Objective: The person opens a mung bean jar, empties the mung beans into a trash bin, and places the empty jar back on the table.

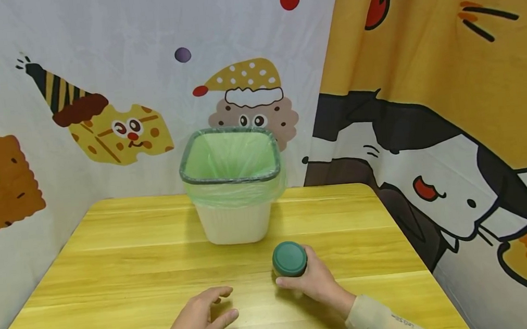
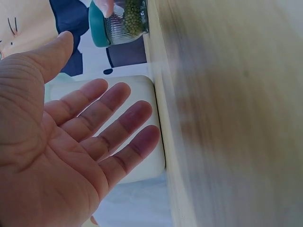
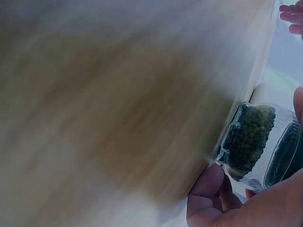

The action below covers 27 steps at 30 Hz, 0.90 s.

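Note:
A clear ribbed jar point(image 3: 253, 139) with a green lid point(image 1: 289, 259) is part-filled with small round green beans point(image 2: 133, 19). My right hand point(image 1: 319, 280) grips it from the right side, thumb in front and fingers curled behind. The jar stands upright at the table surface; whether its base touches the wood is hard to tell. To the left of the jar, my left hand point(image 1: 200, 319) hovers over the table with relaxed, spread fingers and holds nothing. Its palm point(image 2: 61, 175) faces the jar side in the left wrist view.
Behind the jar, a white bin point(image 1: 235, 222) lined with a green plastic bag point(image 1: 235, 194) and a dark rim stands near the back of the wooden table point(image 1: 126, 260). Cartoon-printed cloth point(image 1: 129, 30) hangs behind and to the right.

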Tool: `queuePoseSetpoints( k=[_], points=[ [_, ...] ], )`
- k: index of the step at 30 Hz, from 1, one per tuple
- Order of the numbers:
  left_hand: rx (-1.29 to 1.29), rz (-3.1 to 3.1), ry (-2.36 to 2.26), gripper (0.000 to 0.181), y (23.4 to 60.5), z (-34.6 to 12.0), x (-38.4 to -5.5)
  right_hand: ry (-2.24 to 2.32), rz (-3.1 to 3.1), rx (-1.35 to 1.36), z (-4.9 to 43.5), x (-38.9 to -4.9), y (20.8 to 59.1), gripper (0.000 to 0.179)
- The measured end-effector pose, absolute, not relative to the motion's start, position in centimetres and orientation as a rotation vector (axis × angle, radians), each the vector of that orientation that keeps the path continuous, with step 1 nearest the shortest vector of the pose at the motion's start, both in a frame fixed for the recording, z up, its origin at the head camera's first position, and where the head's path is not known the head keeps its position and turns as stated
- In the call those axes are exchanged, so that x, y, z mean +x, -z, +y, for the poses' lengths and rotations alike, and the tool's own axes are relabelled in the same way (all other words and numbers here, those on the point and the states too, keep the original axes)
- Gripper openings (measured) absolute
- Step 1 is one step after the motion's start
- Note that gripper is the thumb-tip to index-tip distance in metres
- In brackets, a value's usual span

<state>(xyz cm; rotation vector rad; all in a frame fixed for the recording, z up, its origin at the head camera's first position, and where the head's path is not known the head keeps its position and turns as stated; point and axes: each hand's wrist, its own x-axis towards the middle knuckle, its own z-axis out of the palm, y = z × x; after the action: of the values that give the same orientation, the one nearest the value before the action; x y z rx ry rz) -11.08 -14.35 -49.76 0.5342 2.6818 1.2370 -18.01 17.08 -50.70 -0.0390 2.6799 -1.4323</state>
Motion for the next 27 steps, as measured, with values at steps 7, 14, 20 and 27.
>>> queuePoseSetpoints(
  k=[7, 14, 20, 27],
  points=[
    [0.538, 2.684, -1.238, 0.061, 49.91, -14.38, -11.04, 1.453, 2.676, 0.010, 16.85, -17.96, 50.55, 0.104],
    [0.559, 2.671, -1.251, 0.059, 49.87, -14.43, -11.07, 1.465, 2.672, -0.003, 16.70, -17.92, 50.26, 0.106],
    [0.552, 2.669, -1.255, 0.059, 49.89, -14.48, -11.04, 1.493, 2.669, -0.012, 16.62, -17.86, 50.15, 0.103],
    [0.548, 2.676, -1.245, 0.060, 49.87, -14.55, -10.79, 1.586, 2.602, 0.030, 16.79, -17.84, 50.53, 0.098]
  ],
)
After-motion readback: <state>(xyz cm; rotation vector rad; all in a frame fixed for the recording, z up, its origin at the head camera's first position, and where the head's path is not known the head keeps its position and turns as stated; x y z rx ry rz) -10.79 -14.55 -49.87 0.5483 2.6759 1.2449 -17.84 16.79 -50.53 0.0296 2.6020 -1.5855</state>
